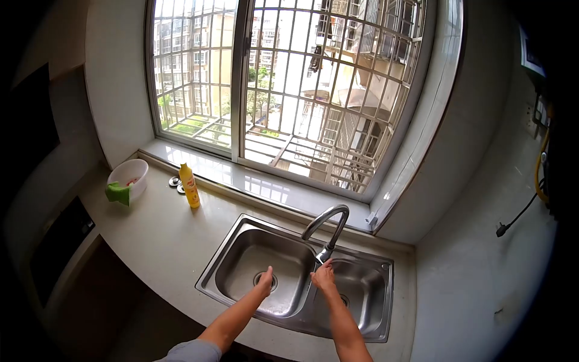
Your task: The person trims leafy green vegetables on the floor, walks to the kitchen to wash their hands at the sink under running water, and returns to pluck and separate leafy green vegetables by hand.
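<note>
My left hand hangs over the larger left basin of a steel sink, in front of its round drain. Its thumb points up; the other fingers are mostly hidden, and I see nothing held. Beside the divider, my right hand is at the base of the curved chrome faucet. Its thumb and fingers are apart, with the fingertips at the faucet's lower part, seemingly touching it. The smaller right basin lies partly under my right forearm. No running water can be made out.
A yellow bottle stands on the counter, beside small round metal pieces. Farther left, a white bowl has a green cloth over its rim. Behind is a barred window; a black plug hangs at the right.
</note>
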